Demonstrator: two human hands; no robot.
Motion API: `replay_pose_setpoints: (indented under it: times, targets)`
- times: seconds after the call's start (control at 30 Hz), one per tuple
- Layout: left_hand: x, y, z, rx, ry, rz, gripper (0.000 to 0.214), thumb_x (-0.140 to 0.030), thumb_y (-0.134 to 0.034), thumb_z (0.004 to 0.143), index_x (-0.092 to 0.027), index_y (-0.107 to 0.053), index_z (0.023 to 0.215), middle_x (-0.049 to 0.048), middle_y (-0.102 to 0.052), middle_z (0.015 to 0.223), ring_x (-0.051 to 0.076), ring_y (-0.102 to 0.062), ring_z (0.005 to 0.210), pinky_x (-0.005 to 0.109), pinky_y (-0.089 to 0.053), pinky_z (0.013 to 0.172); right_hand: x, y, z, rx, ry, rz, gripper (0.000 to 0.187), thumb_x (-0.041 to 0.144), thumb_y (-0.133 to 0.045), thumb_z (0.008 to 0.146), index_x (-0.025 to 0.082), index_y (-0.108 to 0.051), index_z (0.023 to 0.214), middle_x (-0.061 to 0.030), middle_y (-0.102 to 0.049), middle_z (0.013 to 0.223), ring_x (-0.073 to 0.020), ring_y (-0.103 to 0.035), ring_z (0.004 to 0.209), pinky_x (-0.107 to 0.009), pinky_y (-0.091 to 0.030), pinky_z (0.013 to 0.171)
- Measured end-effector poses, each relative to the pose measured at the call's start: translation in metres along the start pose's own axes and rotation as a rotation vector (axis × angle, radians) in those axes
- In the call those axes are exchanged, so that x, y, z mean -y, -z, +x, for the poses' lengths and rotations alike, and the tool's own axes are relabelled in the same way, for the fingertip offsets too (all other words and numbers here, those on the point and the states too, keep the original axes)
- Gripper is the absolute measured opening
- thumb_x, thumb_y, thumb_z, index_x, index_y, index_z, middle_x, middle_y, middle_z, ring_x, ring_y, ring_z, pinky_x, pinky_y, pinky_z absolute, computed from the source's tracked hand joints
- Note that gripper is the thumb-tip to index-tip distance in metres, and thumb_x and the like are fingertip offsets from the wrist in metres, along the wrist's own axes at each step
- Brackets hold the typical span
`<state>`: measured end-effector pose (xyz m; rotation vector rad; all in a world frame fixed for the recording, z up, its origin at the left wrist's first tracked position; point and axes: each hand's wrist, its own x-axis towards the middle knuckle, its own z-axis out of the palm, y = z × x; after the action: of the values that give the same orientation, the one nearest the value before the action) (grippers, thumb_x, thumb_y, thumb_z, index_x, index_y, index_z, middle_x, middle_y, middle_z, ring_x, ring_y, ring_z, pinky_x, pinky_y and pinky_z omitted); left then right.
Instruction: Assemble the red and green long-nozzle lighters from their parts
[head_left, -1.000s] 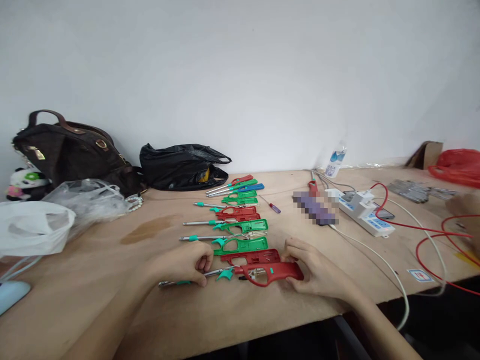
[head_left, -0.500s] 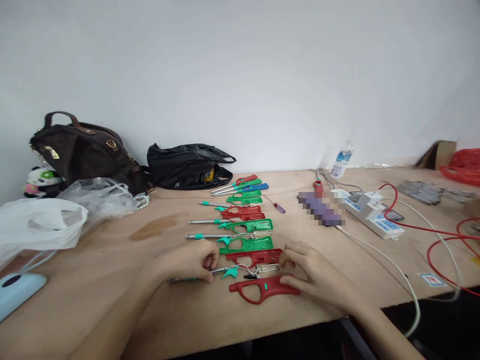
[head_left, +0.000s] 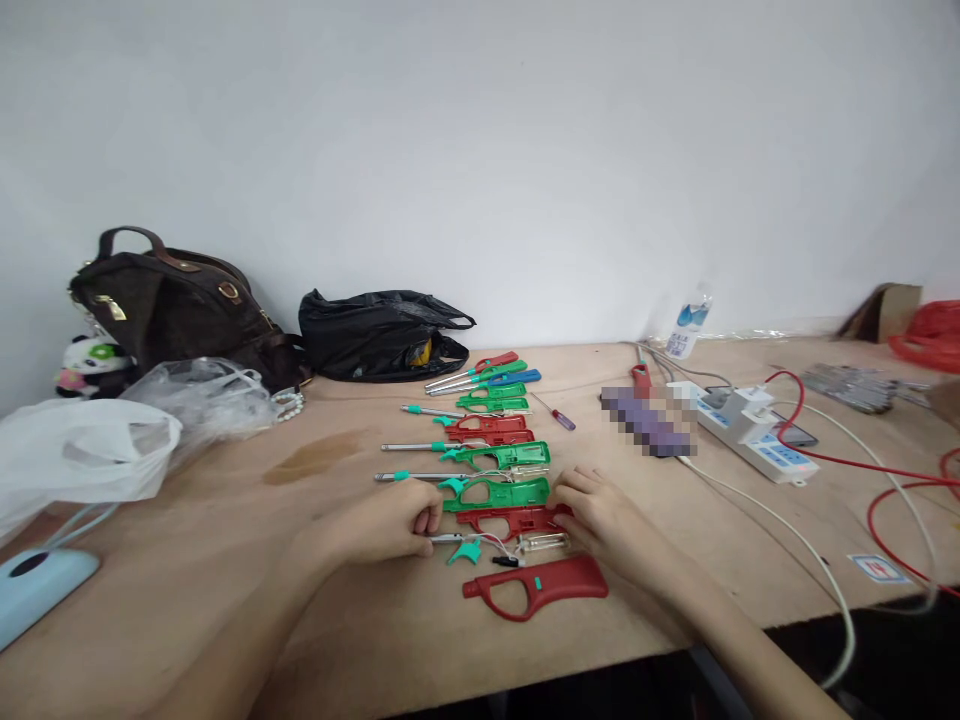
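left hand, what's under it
A short stretch of metal tube sticks out from under the left hand; the rest of it, and anything beneath the palm, is covered.

The left hand [head_left: 394,518] and the right hand [head_left: 604,515] are seen bare, with slender fingers [head_left: 576,479] partly hidden by the hands themselves. Bare skin is also shown along the left forearm [head_left: 281,595] and the right forearm [head_left: 720,620], which are smoothly outlined and cut off by the lower edge of view (the fingernails are shown too small to be made out clearly).
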<state>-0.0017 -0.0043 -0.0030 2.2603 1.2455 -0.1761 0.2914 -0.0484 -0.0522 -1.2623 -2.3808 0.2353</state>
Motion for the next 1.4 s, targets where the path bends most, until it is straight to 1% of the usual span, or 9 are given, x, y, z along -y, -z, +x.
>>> replay_pose_setpoints:
  times: [0.2,0.37,0.47,0.57,0.67,0.93,1.17,1.27,1.4]
  targets:
    - [-0.009,-0.002,-0.003,-0.049,-0.083,0.006,0.022,-0.028,-0.069,0.065,-0.020,-0.053,0.078,0.0003,-0.057,0.088,0.020,-0.051,0.080,0.027,-0.035,0.065,-0.009,0.000,0.000,0.028,-0.048,0.123,0.011,0.011,-0.051,0.090,0.018,-0.060,0.089,-0.0062,-0.061,0.095,-0.0208,-0.058,0.088,-0.034,-0.047,0.079]
    - [-0.025,-0.006,-0.001,-0.026,-0.117,0.092,0.016,-0.027,-0.067,0.069,-0.019,-0.053,0.068,-0.0008,-0.058,0.079,0.017,-0.049,0.070,0.028,-0.031,0.059,-0.014,-0.001,0.004,0.019,-0.095,0.196,0.014,0.008,-0.051,0.088,0.018,-0.060,0.090,-0.0053,-0.060,0.096,-0.0190,-0.060,0.087,-0.032,-0.048,0.079]
    - [-0.028,-0.007,0.000,-0.036,-0.122,0.134,0.016,-0.025,-0.065,0.069,-0.019,-0.051,0.065,-0.0007,-0.059,0.075,0.016,-0.048,0.067,0.029,-0.029,0.058,-0.011,0.002,0.005,-0.005,-0.049,0.200,0.013,0.008,-0.051,0.089,0.018,-0.060,0.089,-0.0056,-0.059,0.096,-0.0185,-0.060,0.087,-0.031,-0.048,0.077]
    - [-0.025,-0.009,0.000,-0.054,-0.140,0.166,0.011,-0.021,-0.061,0.069,-0.019,-0.051,0.064,0.0000,-0.059,0.075,0.016,-0.047,0.066,0.029,-0.030,0.058,-0.003,0.005,0.003,0.071,0.077,0.195,0.011,0.011,-0.055,0.089,0.019,-0.062,0.090,-0.0050,-0.060,0.097,-0.0193,-0.059,0.092,-0.031,-0.048,0.079]
    - [-0.020,-0.011,0.001,-0.071,-0.187,0.163,0.006,-0.017,-0.054,0.068,-0.019,-0.051,0.063,0.0004,-0.057,0.072,0.016,-0.046,0.063,0.030,-0.029,0.057,0.002,0.004,0.002,0.128,0.129,0.146,0.005,0.016,-0.061,0.088,0.019,-0.064,0.091,-0.0056,-0.061,0.099,-0.0216,-0.058,0.097,-0.034,-0.047,0.083]
    - [-0.013,-0.011,0.000,-0.062,-0.205,0.153,0.006,-0.018,-0.053,0.068,-0.020,-0.049,0.064,-0.0005,-0.055,0.069,0.016,-0.046,0.062,0.029,-0.027,0.055,0.005,-0.004,0.001,0.143,0.124,0.151,0.010,0.012,-0.061,0.085,0.019,-0.063,0.091,-0.0050,-0.060,0.098,-0.0208,-0.058,0.095,-0.033,-0.046,0.082]
    - [-0.020,-0.001,-0.006,-0.068,-0.126,0.095,0.009,-0.027,-0.062,0.070,-0.021,-0.057,0.074,-0.0017,-0.059,0.076,0.016,-0.049,0.065,0.027,-0.030,0.057,0.010,0.005,-0.002,0.126,0.048,0.242,0.016,0.010,-0.065,0.080,0.020,-0.056,0.089,-0.0038,-0.060,0.098,-0.0212,-0.056,0.097,-0.032,-0.046,0.082]
    - [-0.015,-0.001,-0.006,-0.084,-0.074,0.066,0.007,-0.027,-0.060,0.073,-0.022,-0.058,0.077,-0.0021,-0.061,0.076,0.016,-0.051,0.065,0.027,-0.030,0.055,0.009,0.010,-0.004,0.114,0.022,0.250,0.016,0.009,-0.063,0.081,0.021,-0.054,0.088,-0.0032,-0.059,0.097,-0.0202,-0.056,0.095,-0.030,-0.046,0.080]
    - [-0.006,-0.004,-0.004,-0.085,-0.090,0.037,0.008,-0.030,-0.058,0.077,-0.022,-0.060,0.078,-0.0013,-0.062,0.077,0.017,-0.053,0.067,0.026,-0.031,0.055,0.001,0.015,-0.005,0.089,0.024,0.222,0.011,0.009,-0.055,0.085,0.019,-0.059,0.087,-0.0040,-0.059,0.094,-0.0186,-0.057,0.089,-0.030,-0.046,0.077]
